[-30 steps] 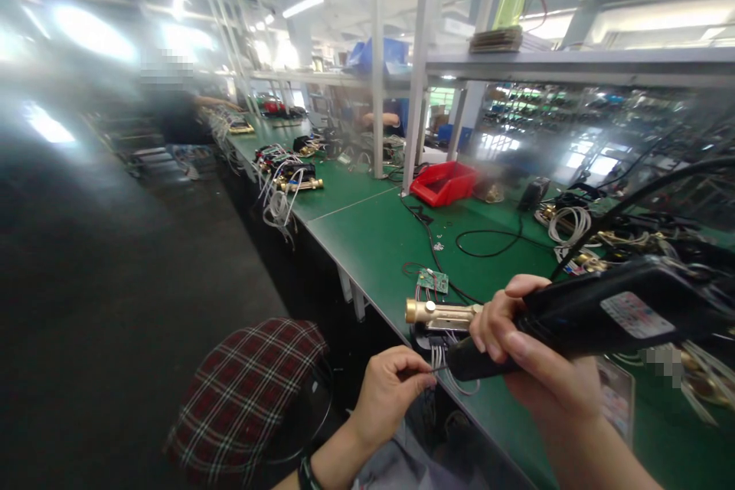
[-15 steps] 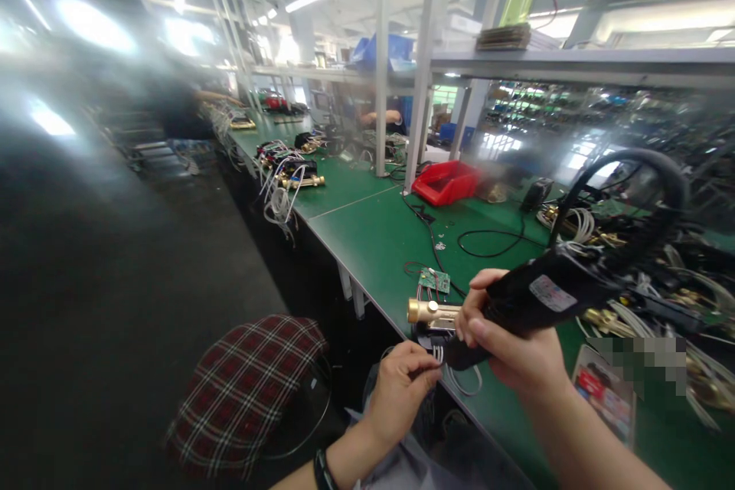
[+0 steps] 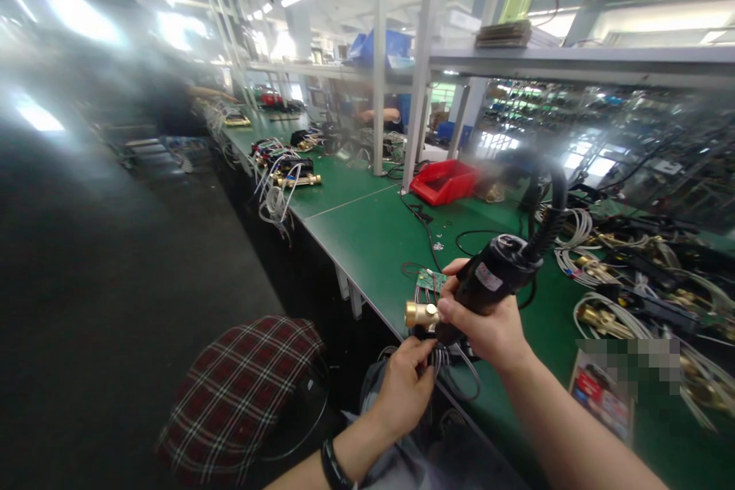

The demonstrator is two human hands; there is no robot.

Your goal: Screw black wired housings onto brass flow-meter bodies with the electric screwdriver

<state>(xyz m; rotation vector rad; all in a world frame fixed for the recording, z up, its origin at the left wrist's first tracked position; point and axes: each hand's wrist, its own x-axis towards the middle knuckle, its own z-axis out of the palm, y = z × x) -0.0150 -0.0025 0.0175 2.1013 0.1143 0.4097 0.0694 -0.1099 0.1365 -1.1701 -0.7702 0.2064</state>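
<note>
My right hand (image 3: 488, 321) is wrapped round a black corded power tool, seemingly an electric screwdriver (image 3: 488, 276). Its lower end points down at a brass fitting assembly (image 3: 422, 314) on the bench's front edge; the tip is hidden. Close beside it, my left hand (image 3: 405, 383) is pinched at the near side of the assembly, next to grey-white cables (image 3: 445, 360). What lies between its fingertips is too small to make out. A small green circuit board (image 3: 428, 280) with thin wires lies just behind the brass fitting, partly covered by my right hand.
On the green bench (image 3: 367, 237) stands a red bin (image 3: 443, 181). Brass-and-cable assemblies (image 3: 609, 318) are heaped at the right, and more (image 3: 295, 176) lie farther left. A plaid-covered stool (image 3: 241, 390) stands at the lower left. Across the bench, a person's arm (image 3: 382, 116) shows behind a post.
My right hand has swung the screwdriver left and more upright, over the brass fitting. My left hand has shifted slightly left and stays pinched by the cables.
</note>
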